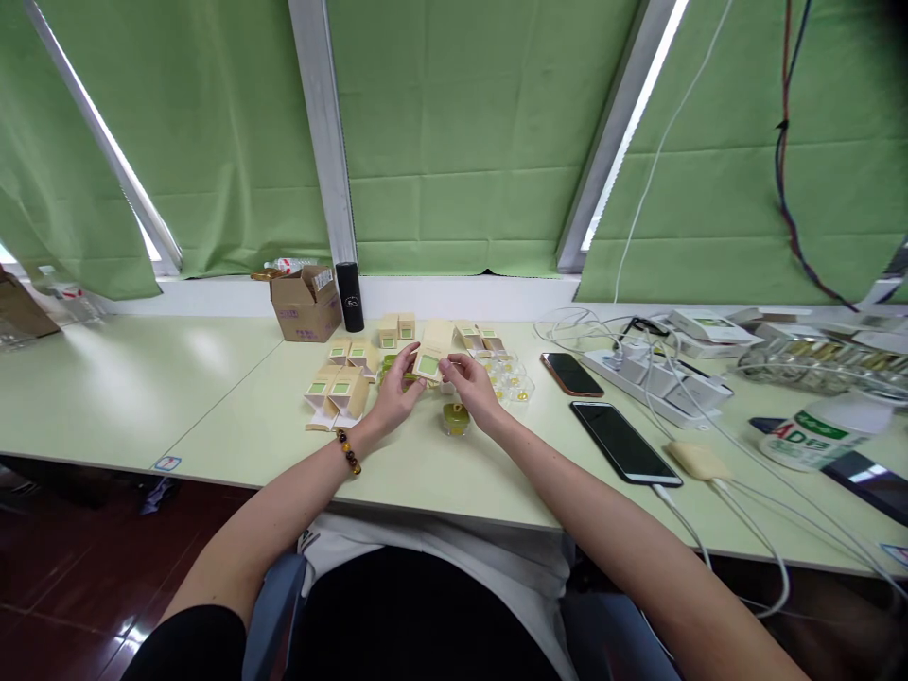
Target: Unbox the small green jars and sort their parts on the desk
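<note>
Between my two hands is a small cream cardboard box (428, 363) with a green square on its face, tilted above the table. My left hand (398, 390) grips its left side, fingers closed around it. My right hand (471, 384) pinches its lower right edge. Just below, a small glass jar (456, 418) with yellow-green contents stands on the table. Several similar cream boxes (339, 392) with flaps open stand to the left of my left hand. Behind my right hand sits a group of clear jars (512, 380) with yellow spots. Part of a green item behind my left hand is hidden.
More cream boxes (397, 328) stand at the back. Near the wall are a brown carton (306, 305) and a black cylinder (349, 297). Rightward lie two phones (624, 443), a power strip (649, 383) with tangled white cables, and a white bottle (827, 430) on its side.
</note>
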The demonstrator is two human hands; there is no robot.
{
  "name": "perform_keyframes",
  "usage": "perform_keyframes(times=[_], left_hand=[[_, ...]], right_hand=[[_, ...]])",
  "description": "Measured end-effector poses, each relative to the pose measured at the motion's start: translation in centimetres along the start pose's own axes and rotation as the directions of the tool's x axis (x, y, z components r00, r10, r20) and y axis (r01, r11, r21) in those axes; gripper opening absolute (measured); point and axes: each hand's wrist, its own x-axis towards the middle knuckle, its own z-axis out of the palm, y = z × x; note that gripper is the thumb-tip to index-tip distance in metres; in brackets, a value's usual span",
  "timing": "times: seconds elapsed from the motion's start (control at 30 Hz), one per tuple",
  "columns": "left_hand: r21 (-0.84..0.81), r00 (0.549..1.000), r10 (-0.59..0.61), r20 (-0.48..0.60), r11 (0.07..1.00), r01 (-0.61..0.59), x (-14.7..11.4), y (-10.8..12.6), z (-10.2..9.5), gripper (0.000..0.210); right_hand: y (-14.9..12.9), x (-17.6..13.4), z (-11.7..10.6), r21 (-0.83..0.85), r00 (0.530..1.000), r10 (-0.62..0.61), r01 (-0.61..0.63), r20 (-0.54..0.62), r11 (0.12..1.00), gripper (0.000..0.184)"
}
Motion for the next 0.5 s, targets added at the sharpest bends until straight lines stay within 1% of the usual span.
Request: perform_keyframes(times=[0.3,0.5], left_hand=[[0.000,1.000,-0.012,0.002,1.000,0.012,-0.1,0.3,0.1,0.070],[-0.030,1.000,-0.020,0.010,0.999,0.020,0.1,0.3,0.0,0.074]], right_hand=[[0.9,-0.2,0.0,-0.052,0.998,-0.055,0.055,0.001,0.997,0.059],[1.3,-0.2,0.0,-0.040,0.999,-0.035,0.035,-0.001,0.999,0.063]])
